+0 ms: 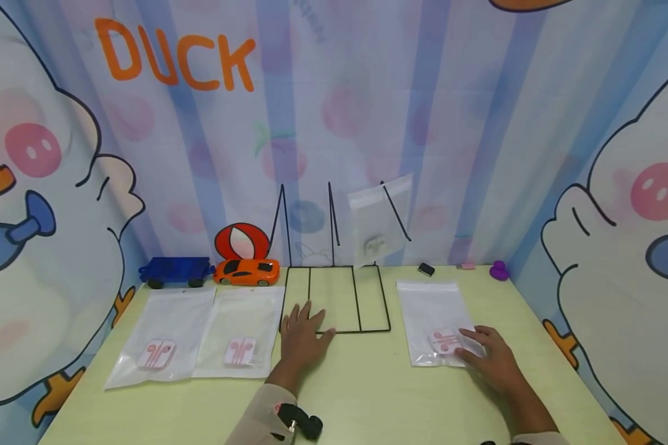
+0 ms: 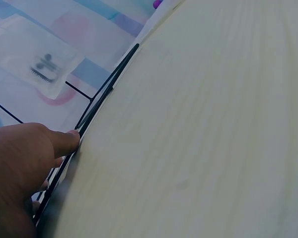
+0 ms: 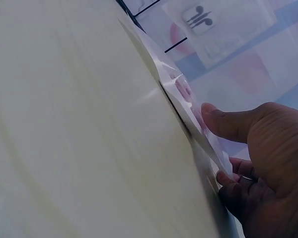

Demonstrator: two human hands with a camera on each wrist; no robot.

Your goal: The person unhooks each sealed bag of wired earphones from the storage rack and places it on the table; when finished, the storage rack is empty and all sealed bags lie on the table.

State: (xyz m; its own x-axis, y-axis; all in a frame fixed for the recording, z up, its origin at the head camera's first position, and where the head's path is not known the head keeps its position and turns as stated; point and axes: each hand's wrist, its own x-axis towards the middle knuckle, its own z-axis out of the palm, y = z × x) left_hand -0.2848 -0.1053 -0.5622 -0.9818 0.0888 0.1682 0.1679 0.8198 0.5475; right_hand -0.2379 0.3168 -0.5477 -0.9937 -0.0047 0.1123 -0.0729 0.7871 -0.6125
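Observation:
My left hand [image 1: 303, 340] lies with spread fingers on the base of a black wire rack [image 1: 359, 303]; its thumb touches the front wire in the left wrist view. My right hand [image 1: 492, 358] is at the lower right side of a clear-fronted zip bag [image 1: 431, 306]. Inside that bag sits a small square case of pink earphones [image 1: 444, 341]. In the right wrist view, the thumb [image 3: 213, 111] is over the bag, with fingers at its edge. Another zip bag [image 1: 381, 210] holding earphones hangs from the rack's right prong.
Two more zip bags [image 1: 180, 309] with pink earphones lie side by side on the left. Behind them stand a blue toy cart [image 1: 177, 271] and an orange toy car [image 1: 247, 272]. A small black item [image 1: 425, 269] and a purple toy duck [image 1: 499, 271] sit at the back right.

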